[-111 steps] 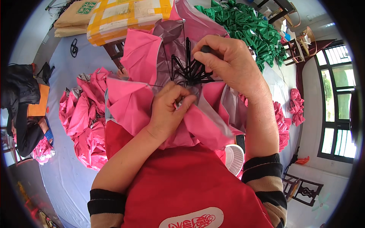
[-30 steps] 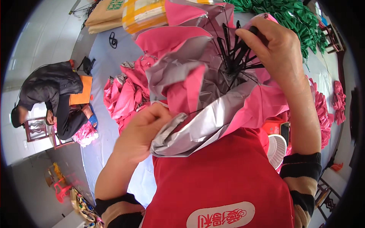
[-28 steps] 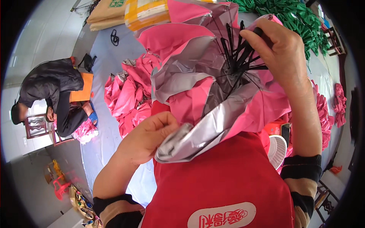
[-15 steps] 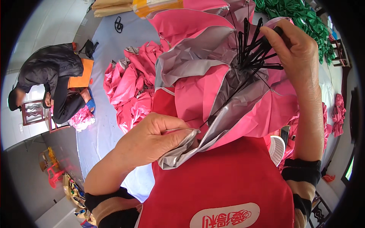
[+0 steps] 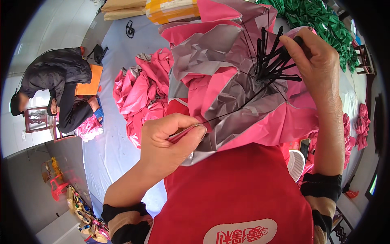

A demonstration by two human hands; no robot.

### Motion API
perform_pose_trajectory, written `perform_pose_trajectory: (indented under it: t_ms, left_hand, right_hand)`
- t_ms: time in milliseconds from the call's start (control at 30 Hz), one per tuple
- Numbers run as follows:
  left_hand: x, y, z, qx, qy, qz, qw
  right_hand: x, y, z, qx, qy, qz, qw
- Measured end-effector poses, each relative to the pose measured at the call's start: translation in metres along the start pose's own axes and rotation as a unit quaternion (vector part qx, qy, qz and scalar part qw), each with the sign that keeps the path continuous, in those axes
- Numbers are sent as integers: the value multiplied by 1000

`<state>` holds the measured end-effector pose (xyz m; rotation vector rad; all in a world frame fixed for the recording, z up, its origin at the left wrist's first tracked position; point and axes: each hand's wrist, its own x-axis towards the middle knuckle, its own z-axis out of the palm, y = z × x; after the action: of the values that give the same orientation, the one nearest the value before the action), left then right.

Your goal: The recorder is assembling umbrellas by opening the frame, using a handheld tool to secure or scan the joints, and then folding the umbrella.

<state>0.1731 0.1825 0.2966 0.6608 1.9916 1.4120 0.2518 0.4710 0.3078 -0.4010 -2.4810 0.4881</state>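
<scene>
An umbrella canopy, pink outside and silver inside, spreads crumpled above my lap. From its middle rises a bundle of folded black ribs. At the top of that bundle my right hand is closed round a dark part of the umbrella frame, mostly hidden by the fingers. One thin black rib stretches out over the silver lining toward my left hand. There thumb and forefinger pinch the canopy's edge at the rib's tip; the exact join is too small to make out.
A heap of pink-and-silver fabric lies left on the pale blue table cover. Green fabric is piled far right, a yellow-taped box at the back. A white basket stands near my right forearm. Another person sits at left.
My left hand has moved slightly right and up, now pinching the edge at the rib's tip instead of a silver fold. The lining lies more open; my right hand stays nearly in place.
</scene>
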Motion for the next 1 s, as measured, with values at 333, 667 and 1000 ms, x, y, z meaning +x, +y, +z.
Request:
perform_pose_trajectory:
  t_ms: [333, 667, 1000]
  left_hand:
    - [71, -50, 46, 214, 147, 307, 916]
    - [137, -86, 54, 367, 177, 172, 897]
    - [44, -19, 70, 324, 131, 545, 762]
  right_hand:
    - [6, 14, 1, -52, 52, -41, 996]
    - [7, 29, 1, -78, 55, -28, 995]
    - [48, 38, -12, -176, -89, -34, 980]
